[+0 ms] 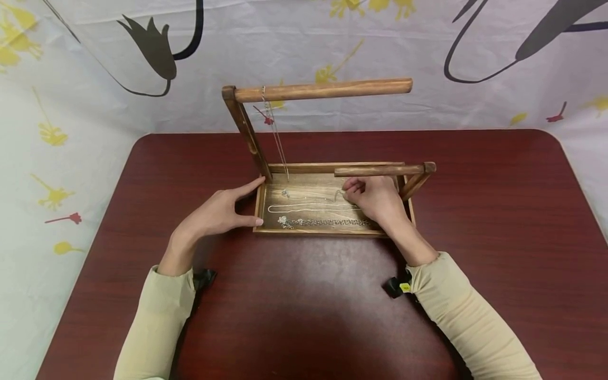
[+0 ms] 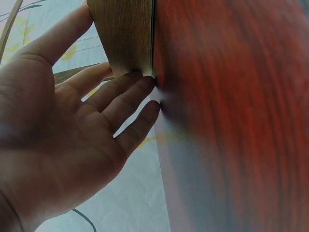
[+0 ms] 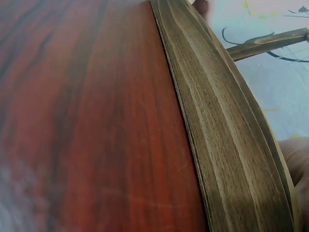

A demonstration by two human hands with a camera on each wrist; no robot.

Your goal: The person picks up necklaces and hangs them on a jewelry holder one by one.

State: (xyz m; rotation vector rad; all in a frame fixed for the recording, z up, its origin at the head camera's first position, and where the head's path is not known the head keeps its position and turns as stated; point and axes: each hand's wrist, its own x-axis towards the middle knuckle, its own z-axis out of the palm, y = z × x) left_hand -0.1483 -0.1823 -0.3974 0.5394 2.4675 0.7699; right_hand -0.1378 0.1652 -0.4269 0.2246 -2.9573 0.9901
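A wooden jewelry stand has a shallow tray (image 1: 309, 231) and two raised bars. My left hand (image 1: 214, 212) rests against the tray's left end, thumb at the front corner and fingers along the side; the left wrist view shows its fingers extended against the wood. Inside the tray, my right hand (image 1: 377, 199) pinches a thin chain (image 1: 336, 195) beneath the short bar. A silver necklace (image 1: 280, 142) hangs from the long upper bar (image 1: 328, 91). Laid across the tray are a fine chain necklace (image 1: 304, 206) and a thicker chain bundle (image 1: 323, 222).
The short lower bar (image 1: 380, 170) extends over the tray just above my right hand. A small silver piece (image 1: 285, 193) lies at the tray's left. The stand sits on a dark red table (image 1: 309, 295), with a patterned cloth (image 1: 294, 47) behind it.
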